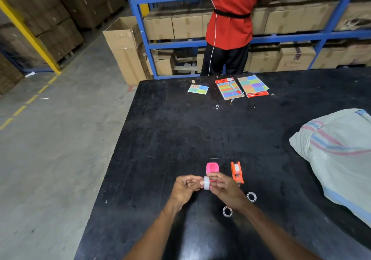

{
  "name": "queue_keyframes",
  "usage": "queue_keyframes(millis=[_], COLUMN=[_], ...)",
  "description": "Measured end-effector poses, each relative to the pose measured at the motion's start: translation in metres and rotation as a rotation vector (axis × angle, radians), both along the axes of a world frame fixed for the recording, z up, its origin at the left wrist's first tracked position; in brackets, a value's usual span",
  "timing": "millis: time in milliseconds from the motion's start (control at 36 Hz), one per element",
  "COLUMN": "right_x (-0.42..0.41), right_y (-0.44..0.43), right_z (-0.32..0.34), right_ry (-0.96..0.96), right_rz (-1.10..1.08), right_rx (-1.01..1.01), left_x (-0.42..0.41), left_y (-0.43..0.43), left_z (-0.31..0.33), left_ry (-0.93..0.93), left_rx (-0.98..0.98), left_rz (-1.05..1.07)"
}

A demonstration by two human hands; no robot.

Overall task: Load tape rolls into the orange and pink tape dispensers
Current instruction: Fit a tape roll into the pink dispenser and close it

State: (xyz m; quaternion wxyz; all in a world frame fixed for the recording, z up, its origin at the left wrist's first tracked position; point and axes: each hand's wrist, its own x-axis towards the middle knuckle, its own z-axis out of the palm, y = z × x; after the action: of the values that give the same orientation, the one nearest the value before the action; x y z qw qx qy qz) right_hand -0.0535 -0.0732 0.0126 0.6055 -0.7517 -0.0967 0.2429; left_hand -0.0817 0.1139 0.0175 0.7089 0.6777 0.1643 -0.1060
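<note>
A clear tape roll (206, 182) is pinched between my left hand (185, 188) and my right hand (224, 188), just above the black table (180, 129). The pink tape dispenser (212, 167) lies right behind my fingers, partly hidden by them. To its right stands the orange tape dispenser (237, 172) with a tape roll sitting in it. Two more clear rolls lie flat on the table, one roll (251, 196) right of my right wrist and another roll (227, 211) below that wrist.
A white woven sack (339, 155) fills the table's right side. Packs of coloured sticky notes (241, 87) and a small card (198, 89) lie at the far edge. A person in a red shirt (230, 18) stands beyond, at blue shelving (140, 28) of cardboard boxes.
</note>
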Motion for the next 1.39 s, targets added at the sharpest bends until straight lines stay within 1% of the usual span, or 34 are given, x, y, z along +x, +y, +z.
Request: queue_keyframes(millis=[139,250,444,722,889,1222,1333,1389], right_x=[0.002,0.006,0.007,0.014,0.022,0.053,0.072,0.083], right_y=[-0.006,-0.009,-0.006,-0.004,-0.009,-0.02,-0.021,-0.021], right_z=[0.002,0.004,0.002,0.002,-0.002,-0.023,-0.038,-0.048], right_ry=[0.01,0.02,0.005,0.004,-0.011,-0.09,-0.17,-0.218], right_rz=[-0.011,0.009,0.035,0.051,0.095,0.091,0.115,0.115], right_rx=[0.012,-0.007,-0.072,-0.104,-0.144,-0.243,-0.326,-0.389], left_x=[-0.003,-0.003,-0.003,0.004,0.014,0.041,0.054,0.062], left_y=[-0.002,0.0,-0.003,-0.003,-0.007,-0.013,-0.013,-0.013], left_z=[-0.003,-0.004,-0.001,-0.002,-0.012,-0.041,-0.053,-0.059], left_ry=[-0.001,0.017,0.001,-0.049,-0.032,0.055,0.084,0.072], left_rx=[-0.026,-0.073,0.001,0.018,0.003,0.029,0.095,0.174], left_rz=[-0.009,-0.068,-0.039,-0.003,-0.024,-0.034,-0.043,-0.045])
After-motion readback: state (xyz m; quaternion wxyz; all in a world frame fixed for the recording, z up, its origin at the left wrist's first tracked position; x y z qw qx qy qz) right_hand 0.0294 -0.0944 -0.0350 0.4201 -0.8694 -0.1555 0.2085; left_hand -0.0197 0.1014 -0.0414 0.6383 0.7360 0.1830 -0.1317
